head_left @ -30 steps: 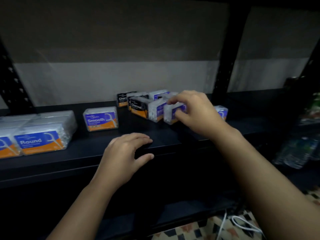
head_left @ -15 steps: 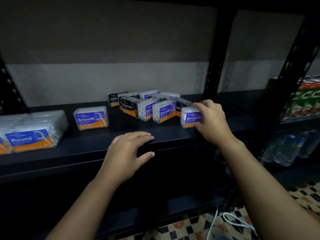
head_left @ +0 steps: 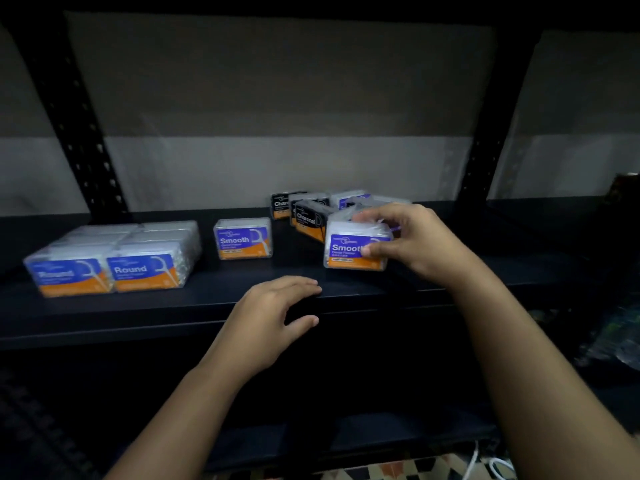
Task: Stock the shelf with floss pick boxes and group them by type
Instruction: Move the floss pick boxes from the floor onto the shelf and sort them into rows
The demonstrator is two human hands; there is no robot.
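Gripping a Smooth box [head_left: 348, 247] at 2 o'clock, the right hand [head_left: 412, 242] is curled round it; the left hand [head_left: 273, 317] is laid flat, fingers relaxed, on the shelf [head_left: 138, 306] edge.

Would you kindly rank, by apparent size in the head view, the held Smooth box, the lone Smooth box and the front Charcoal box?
1. Held Smooth box, in the right hand: largest, though nearest the camera.
2. Lone Smooth box.
3. Front Charcoal box: smallest, but partly hidden and farther back.
All three may well be the same true size.
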